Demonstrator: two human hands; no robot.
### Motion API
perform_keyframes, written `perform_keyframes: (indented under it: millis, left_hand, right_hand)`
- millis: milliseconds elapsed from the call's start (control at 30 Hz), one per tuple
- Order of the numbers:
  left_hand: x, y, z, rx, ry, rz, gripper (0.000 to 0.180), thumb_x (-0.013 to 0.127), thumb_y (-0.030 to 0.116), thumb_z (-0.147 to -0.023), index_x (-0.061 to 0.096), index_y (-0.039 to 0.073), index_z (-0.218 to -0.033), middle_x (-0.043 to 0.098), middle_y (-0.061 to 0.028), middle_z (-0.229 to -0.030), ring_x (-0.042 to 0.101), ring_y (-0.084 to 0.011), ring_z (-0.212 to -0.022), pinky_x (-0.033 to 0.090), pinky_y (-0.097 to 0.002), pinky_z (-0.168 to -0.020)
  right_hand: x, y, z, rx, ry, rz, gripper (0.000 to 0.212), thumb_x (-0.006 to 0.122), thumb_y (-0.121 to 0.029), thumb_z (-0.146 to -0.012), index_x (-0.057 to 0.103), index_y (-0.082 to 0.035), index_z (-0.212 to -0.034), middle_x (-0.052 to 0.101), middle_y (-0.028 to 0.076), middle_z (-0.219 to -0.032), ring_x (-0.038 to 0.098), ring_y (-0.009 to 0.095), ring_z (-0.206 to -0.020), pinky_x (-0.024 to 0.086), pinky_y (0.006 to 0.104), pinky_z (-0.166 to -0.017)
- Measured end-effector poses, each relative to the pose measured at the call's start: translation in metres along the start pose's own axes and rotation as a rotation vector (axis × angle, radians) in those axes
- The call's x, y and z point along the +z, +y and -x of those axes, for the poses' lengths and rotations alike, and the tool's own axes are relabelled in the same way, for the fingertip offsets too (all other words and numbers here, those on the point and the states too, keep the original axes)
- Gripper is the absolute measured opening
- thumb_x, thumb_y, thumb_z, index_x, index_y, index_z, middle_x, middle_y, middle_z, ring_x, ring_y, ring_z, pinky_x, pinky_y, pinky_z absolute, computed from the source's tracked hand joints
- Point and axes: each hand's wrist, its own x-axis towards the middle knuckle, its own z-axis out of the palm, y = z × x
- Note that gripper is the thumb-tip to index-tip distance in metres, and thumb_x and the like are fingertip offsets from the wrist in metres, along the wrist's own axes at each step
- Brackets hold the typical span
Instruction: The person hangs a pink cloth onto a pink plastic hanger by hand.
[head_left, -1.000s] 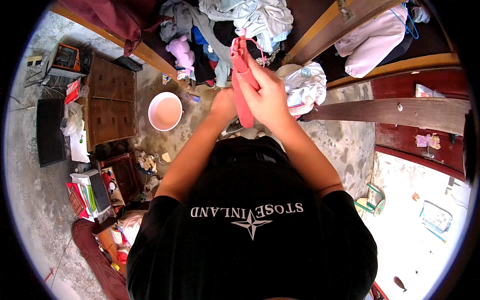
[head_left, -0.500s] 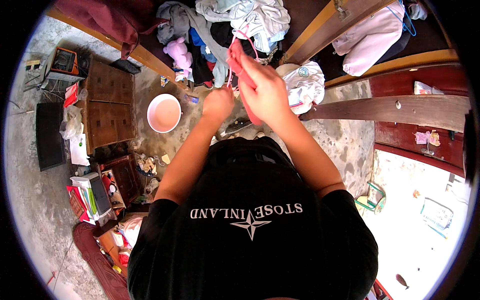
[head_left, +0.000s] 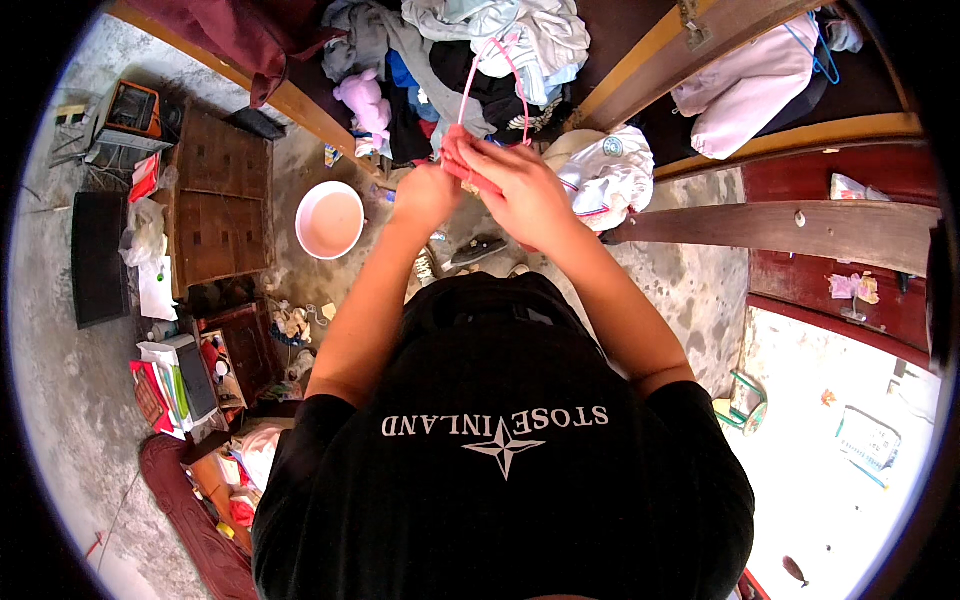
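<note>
Right now, in the head view, both of my hands are drawn close together ahead of my chest. My right hand (head_left: 525,198) is closed down, its fingers lying over a bunched red cloth (head_left: 474,178) and pressing it between them. My left hand (head_left: 428,195) is curled into a fist against the cloth's near left edge; whether it has hold of the cloth or of something inside the fist, I cannot tell. So the cloth sits right between my two hands, crumpled and partly covered by my fingers. Just beyond the grip, a thin pink loop (head_left: 520,78) stands out from it, reaching over the heap of clothes (head_left: 440,70). A purple stuffed toy (head_left: 365,102) lies beyond the grip and to its left, while a white bucket (head_left: 302,230) is left of my fist, well apart from it. Right of the grip is a white garment (head_left: 612,178), and below my hands is a dark shoe (head_left: 480,249) on the floor.
</note>
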Motion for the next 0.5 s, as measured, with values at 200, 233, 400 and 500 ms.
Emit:
perform_keyframes:
  millis: [200, 233, 400, 500]
  left_hand:
    - [-0.002, -0.008, -0.001, 0.107, 0.091, 0.005, 0.018, 0.062, 0.021, -0.085, 0.066, 0.004, -0.092, 0.07, -0.0202, -0.078, 0.071, -0.0401, -0.073, 0.059, -0.0509, -0.065]
    - [0.003, -0.01, -0.002, 0.122, 0.105, -0.008, 0.018, 0.062, 0.021, -0.084, 0.066, 0.005, -0.091, 0.07, -0.0197, -0.077, 0.071, -0.0399, -0.072, 0.058, -0.0509, -0.064]
    - [0.011, -0.018, -0.002, 0.267, 0.128, 0.021, 0.014, 0.064, 0.019, -0.082, 0.067, 0.005, -0.085, 0.07, -0.0184, -0.076, 0.07, -0.0384, -0.072, 0.058, -0.0495, -0.064]
    - [0.001, -0.007, 0.003, 0.226, 0.074, 0.005, 0.014, 0.063, 0.018, -0.081, 0.068, 0.005, -0.084, 0.07, -0.0183, -0.078, 0.071, -0.0374, -0.075, 0.058, -0.0487, -0.066]
  right_hand:
    - [0.014, 0.001, 0.01, 0.106, -0.039, -0.177, 0.054, 0.07, -0.008, -0.084, 0.057, -0.008, -0.136, 0.064, 0.015, -0.127, 0.061, 0.04, -0.112, 0.049, 0.0441, -0.096]
    - [0.017, 0.001, 0.01, 0.174, -0.031, -0.211, 0.054, 0.072, -0.01, -0.084, 0.056, -0.006, -0.135, 0.064, 0.016, -0.127, 0.061, 0.04, -0.113, 0.049, 0.044, -0.097]
    - [0.022, 0.007, 0.007, 0.232, -0.005, -0.36, 0.059, 0.079, -0.022, -0.084, 0.053, -0.001, -0.132, 0.06, 0.019, -0.126, 0.06, 0.036, -0.117, 0.048, 0.0417, -0.101]
    - [0.032, 0.024, 0.006, 0.212, -0.024, -0.421, 0.061, 0.082, -0.03, -0.081, 0.057, 0.001, -0.127, 0.059, 0.018, -0.124, 0.059, 0.035, -0.117, 0.048, 0.0415, -0.101]
